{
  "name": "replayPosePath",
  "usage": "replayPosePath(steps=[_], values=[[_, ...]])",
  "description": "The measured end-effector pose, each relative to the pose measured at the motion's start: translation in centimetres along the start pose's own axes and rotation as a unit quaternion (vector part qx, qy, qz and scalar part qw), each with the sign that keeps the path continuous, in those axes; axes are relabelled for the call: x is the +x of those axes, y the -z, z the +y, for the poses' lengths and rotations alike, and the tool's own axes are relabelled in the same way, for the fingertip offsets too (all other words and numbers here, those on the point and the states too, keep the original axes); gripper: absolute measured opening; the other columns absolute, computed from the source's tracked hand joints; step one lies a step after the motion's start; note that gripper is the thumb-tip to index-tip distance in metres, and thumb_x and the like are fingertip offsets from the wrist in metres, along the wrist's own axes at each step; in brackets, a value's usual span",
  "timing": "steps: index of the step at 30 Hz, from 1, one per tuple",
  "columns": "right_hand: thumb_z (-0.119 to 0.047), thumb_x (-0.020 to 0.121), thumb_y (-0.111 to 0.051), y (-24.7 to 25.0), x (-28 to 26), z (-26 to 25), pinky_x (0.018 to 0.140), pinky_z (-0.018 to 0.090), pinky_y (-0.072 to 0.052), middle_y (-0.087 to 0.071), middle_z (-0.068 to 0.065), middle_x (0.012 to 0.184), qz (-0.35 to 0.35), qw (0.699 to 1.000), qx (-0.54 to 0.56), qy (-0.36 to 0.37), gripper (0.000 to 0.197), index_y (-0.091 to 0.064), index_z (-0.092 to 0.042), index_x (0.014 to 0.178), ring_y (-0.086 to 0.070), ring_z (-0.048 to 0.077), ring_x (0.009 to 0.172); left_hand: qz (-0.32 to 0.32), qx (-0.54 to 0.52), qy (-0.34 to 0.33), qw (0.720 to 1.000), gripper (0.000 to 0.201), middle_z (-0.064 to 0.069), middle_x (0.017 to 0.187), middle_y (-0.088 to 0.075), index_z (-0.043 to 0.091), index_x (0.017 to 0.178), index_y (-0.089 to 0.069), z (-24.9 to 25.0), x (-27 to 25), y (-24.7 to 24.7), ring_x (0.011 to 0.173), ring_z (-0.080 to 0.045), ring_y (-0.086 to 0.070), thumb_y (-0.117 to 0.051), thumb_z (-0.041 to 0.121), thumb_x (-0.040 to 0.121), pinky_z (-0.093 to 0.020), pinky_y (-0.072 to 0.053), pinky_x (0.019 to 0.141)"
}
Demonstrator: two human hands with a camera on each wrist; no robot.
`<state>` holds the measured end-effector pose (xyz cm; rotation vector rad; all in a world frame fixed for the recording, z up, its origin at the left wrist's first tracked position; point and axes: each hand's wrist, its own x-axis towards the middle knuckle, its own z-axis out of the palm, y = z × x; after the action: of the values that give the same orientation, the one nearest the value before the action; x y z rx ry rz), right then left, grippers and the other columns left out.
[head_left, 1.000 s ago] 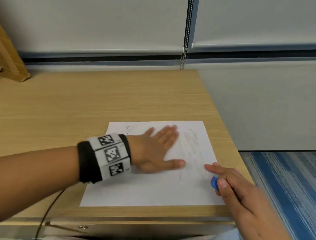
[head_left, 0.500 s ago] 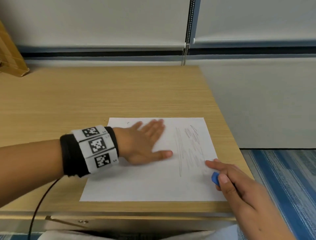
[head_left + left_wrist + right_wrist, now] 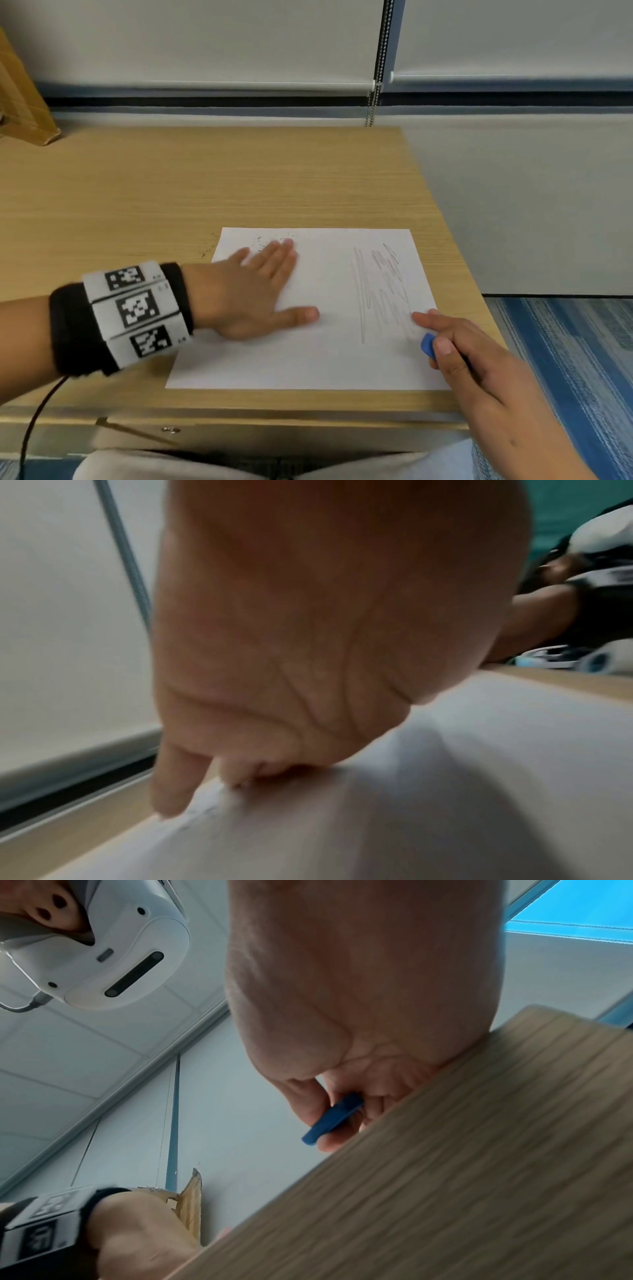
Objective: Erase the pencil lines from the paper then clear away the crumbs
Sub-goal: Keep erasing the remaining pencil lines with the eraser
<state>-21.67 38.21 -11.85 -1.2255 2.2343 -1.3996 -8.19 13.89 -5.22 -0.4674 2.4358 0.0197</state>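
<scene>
the paper lies flat near the front right corner of the surface. the task looks only partly done: a dense patch of pencil lines is plain to see on the right half of the sheet, so most of the rubbing seems to be ahead. dark crumbs sit scattered near the far left corner of the paper, a few just off its edge on the wood, so some erasing has happened and no clearing has finished.

the left hand lies spread and flat on the left half of the sheet, fingers straight, tips close to the crumbs; it holds nothing. the right hand pinches a small blue eraser between thumb and fingers at the paper's right edge, index finger stretched toward the nearest lines. the eraser looks just beside the scribble, not on it.

left to do, by my reading: rub out the whole patch, then sweep all crumbs away.
</scene>
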Motion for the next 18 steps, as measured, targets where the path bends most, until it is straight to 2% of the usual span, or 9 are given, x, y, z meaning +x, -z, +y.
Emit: replayPosePath(steps=[3, 5, 7, 10, 12, 15, 18], values=[[-0.058, 0.084, -0.032, 0.0, 0.0, -0.3, 0.107, 0.040, -0.039, -0.056, -0.038, 0.119, -0.008, 1.000, -0.014, -0.003, 0.031, -0.057, -0.040, 0.082, -0.048, -0.013, 0.118, 0.020, -0.044, -0.004, 0.999, 0.107, 0.001, 0.154, 0.037, 0.018, 0.150, 0.025, -0.7, 0.5, 1.5, 0.145, -0.011, 0.024, -0.002, 0.082, 0.069, -0.039, -0.003, 0.122], [-0.061, 0.084, -0.031, 0.1, 0.1, -0.3, 0.103, 0.034, -0.041, -0.058, -0.036, 0.118, -0.017, 0.999, -0.039, -0.008, 0.035, -0.060, -0.041, 0.081, -0.049, -0.010, 0.117, 0.038, -0.071, -0.029, 0.996, 0.099, 0.004, 0.156, 0.033, 0.025, 0.153, 0.018, -0.2, 1.2, 2.2, 0.148, -0.012, 0.016, -0.020, 0.079, 0.080, -0.041, -0.011, 0.121], [-0.063, 0.083, -0.029, 0.3, 0.2, -0.5, 0.098, 0.029, -0.044, -0.061, -0.033, 0.115, -0.022, 0.997, -0.071, -0.003, 0.038, -0.061, -0.043, 0.077, -0.050, -0.008, 0.115, 0.058, -0.067, -0.033, 0.995, 0.099, 0.002, 0.160, 0.025, 0.026, 0.155, 0.010, 0.5, 2.4, 3.0, 0.150, -0.016, 0.002, -0.038, 0.076, 0.084, -0.040, -0.020, 0.119], [-0.065, 0.082, -0.028, 0.6, 0.4, -0.8, 0.091, 0.024, -0.044, -0.060, -0.033, 0.114, -0.032, 0.994, -0.105, 0.005, 0.038, -0.060, -0.045, 0.079, -0.052, -0.007, 0.112, 0.053, -0.034, -0.012, 0.998, 0.108, -0.002, 0.163, 0.011, 0.024, 0.156, 0.002, 0.9, 4.3, 4.3, 0.147, -0.025, -0.015, -0.053, 0.076, 0.079, -0.044, -0.031, 0.113], [-0.066, 0.081, -0.028, 1.0, 0.6, -1.4, 0.088, 0.027, -0.045, -0.061, -0.033, 0.110, -0.055, 0.989, -0.134, 0.009, 0.034, -0.057, -0.049, 0.082, -0.056, -0.001, 0.108, 0.038, -0.019, 0.003, 0.999, 0.116, -0.002, 0.163, 0.010, 0.026, 0.156, 0.004, 0.8, 5.1, 5.0, 0.146, -0.027, -0.020, -0.058, 0.079, 0.073, -0.046, -0.034, 0.110], [-0.067, 0.084, -0.029, 2.0, 1.7, -3.4, 0.073, 0.032, -0.046, -0.061, -0.018, 0.083, -0.081, 0.977, -0.190, 0.051, 0.038, -0.056, -0.041, 0.075, -0.058, 0.009, 0.080, 0.022, -0.010, 0.008, 1.000, 0.123, -0.004, 0.163, 0.014, 0.026, 0.155, 0.011, 0.7, 5.7, 5.3, 0.146, -0.029, -0.023, -0.059, 0.080, 0.070, -0.045, -0.035, 0.109], [-0.064, 0.086, -0.036, 3.3, 4.6, -6.1, 0.058, 0.024, -0.043, -0.056, -0.012, 0.067, -0.096, 0.963, -0.243, 0.071, 0.036, -0.052, -0.036, 0.069, -0.054, 0.011, 0.063, 0.023, -0.011, 0.011, 1.000, 0.123, -0.003, 0.163, 0.015, 0.028, 0.155, 0.012, 0.6, 5.8, 5.1, 0.147, -0.029, -0.020, -0.060, 0.080, 0.069, -0.047, -0.034, 0.110]])
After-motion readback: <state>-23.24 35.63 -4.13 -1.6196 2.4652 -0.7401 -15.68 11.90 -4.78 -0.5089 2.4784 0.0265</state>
